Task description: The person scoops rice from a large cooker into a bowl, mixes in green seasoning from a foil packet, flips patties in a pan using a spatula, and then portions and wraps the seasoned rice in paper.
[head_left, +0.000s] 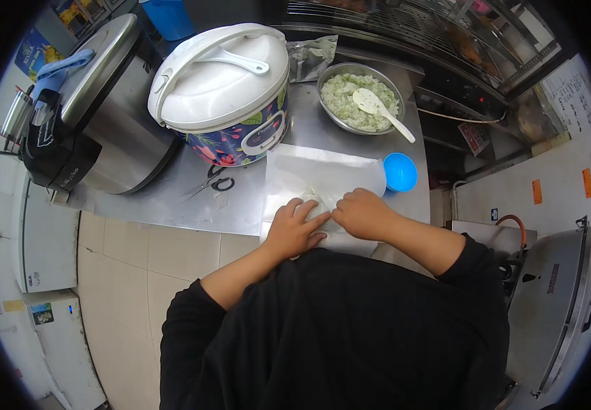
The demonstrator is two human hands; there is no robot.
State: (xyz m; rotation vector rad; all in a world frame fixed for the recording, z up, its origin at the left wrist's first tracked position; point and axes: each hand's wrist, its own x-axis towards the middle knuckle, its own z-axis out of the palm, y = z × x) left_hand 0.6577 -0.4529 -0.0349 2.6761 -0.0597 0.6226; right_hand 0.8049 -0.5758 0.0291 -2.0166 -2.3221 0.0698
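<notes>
L hand [294, 229] & R hand [362, 213]: grip pressed flat on thin white paper sheet [323, 174] w/ pale soft lump, steel counter [172, 198].

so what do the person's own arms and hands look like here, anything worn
Both forearms are bare, with black sleeves pushed up to about the elbows. The left hand and right hand wear no gloves; no rings, watch or bracelets show from this view.

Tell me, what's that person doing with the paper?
A person presses both hands, left hand and right hand, onto a white sheet on the steel counter, folding it around something small. Behind it sit a bowl of green rice with a white spoon, a rice cooker, scissors and a blue cup.
</notes>
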